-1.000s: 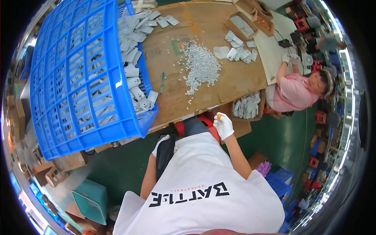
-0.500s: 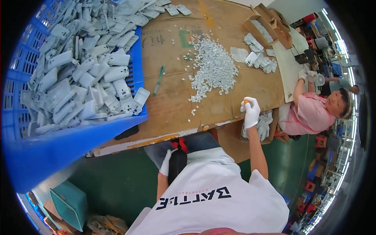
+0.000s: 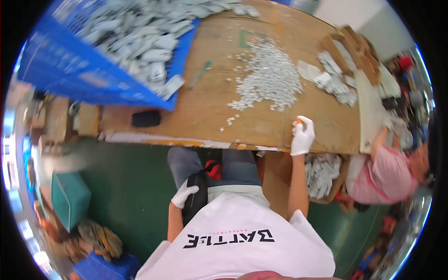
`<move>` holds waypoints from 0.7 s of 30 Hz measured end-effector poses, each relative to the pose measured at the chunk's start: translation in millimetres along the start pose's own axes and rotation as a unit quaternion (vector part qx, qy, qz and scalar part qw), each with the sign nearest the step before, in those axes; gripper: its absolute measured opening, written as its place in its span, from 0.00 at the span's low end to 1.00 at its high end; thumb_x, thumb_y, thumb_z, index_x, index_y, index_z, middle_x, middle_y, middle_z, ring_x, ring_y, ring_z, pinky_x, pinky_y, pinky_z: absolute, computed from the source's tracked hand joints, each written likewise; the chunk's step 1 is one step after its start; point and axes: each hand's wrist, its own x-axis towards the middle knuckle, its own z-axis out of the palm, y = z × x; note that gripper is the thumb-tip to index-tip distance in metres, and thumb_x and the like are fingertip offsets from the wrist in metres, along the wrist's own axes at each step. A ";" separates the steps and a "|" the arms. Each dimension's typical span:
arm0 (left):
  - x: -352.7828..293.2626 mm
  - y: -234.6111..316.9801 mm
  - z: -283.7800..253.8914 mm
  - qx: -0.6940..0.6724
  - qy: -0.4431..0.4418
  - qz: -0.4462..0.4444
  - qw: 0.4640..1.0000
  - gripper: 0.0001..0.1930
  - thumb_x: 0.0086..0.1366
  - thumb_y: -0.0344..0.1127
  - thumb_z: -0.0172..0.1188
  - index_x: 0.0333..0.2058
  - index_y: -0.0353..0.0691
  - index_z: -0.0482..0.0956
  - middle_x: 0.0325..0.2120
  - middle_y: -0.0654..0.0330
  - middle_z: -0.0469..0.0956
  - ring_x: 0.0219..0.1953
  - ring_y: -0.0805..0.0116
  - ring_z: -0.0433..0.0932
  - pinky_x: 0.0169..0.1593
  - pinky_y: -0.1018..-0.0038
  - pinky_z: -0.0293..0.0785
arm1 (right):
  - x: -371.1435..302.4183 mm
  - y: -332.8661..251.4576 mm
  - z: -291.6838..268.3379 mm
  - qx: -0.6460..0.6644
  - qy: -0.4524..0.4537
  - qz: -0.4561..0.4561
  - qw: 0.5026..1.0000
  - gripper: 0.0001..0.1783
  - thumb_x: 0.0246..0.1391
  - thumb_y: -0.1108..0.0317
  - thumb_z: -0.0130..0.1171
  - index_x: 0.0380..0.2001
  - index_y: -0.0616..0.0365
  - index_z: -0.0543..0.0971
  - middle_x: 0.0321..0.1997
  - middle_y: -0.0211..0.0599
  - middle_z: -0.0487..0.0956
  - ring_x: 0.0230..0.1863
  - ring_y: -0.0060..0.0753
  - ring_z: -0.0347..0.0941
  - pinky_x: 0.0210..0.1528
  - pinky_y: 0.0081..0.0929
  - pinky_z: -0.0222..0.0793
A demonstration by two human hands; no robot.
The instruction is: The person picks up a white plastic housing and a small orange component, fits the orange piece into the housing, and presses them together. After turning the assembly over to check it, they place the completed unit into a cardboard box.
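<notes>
Crate (image 3: 84, 74), blue, brims with grey parts (image 3: 135, 32); hands' grips cannot be told.

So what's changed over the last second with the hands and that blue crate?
The right hand went from beside the body up onto the table edge, holding something small and orange. The blue crate dropped from overhead onto the table. The left hand now rests on the black bag. The pile of small parts stayed put.

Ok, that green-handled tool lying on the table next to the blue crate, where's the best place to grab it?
Probably the middle of the green tool, pinched across its thin width from above. It lies flat on the wooden table, slanted, with bare board on its right side. The blue crate of grey parts crowds its left, so come from the right.
</notes>
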 end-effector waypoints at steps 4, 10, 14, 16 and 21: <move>-32.5 -0.6 -6.0 -0.044 0.103 0.028 0.993 0.27 0.60 0.37 0.60 0.58 0.37 0.70 0.43 0.57 0.80 0.40 0.65 0.81 0.45 0.67 0.79 | -1.8 6.2 -14.8 0.048 -0.006 -0.014 0.999 0.13 0.57 0.81 0.47 0.43 0.60 0.77 0.32 0.31 0.76 0.25 0.15 0.65 0.27 0.14 0.62; -69.7 2.6 -9.9 -0.247 0.232 0.067 0.938 0.20 0.63 0.45 0.57 0.45 0.34 0.80 0.39 0.51 0.83 0.38 0.59 0.82 0.45 0.66 0.79 | -4.5 -3.2 -5.5 0.042 -0.037 -0.027 0.998 0.12 0.57 0.80 0.48 0.42 0.61 0.77 0.31 0.30 0.76 0.24 0.16 0.65 0.26 0.15 0.62; -75.3 10.2 -30.6 -0.291 0.140 0.202 0.925 0.27 0.66 0.55 0.48 0.41 0.32 0.80 0.35 0.48 0.82 0.34 0.60 0.81 0.41 0.67 0.79 | -3.1 0.1 -6.5 0.034 -0.037 -0.037 0.998 0.12 0.57 0.79 0.48 0.42 0.61 0.77 0.31 0.30 0.76 0.25 0.16 0.65 0.27 0.16 0.62; -78.4 17.0 -42.0 -0.297 0.121 0.253 0.913 0.27 0.67 0.55 0.48 0.40 0.32 0.80 0.34 0.49 0.82 0.34 0.59 0.81 0.41 0.66 0.79 | -3.5 0.2 -6.2 0.031 -0.033 -0.039 0.998 0.12 0.57 0.79 0.48 0.41 0.61 0.77 0.30 0.30 0.76 0.25 0.16 0.65 0.27 0.16 0.63; -95.7 82.9 -50.6 -0.363 0.088 0.376 0.848 0.16 0.68 0.45 0.53 0.41 0.38 0.78 0.34 0.51 0.80 0.36 0.54 0.79 0.41 0.65 0.74 | -3.3 5.3 -4.0 0.021 -0.021 -0.035 0.999 0.11 0.58 0.79 0.48 0.41 0.61 0.77 0.30 0.30 0.75 0.25 0.16 0.65 0.28 0.16 0.63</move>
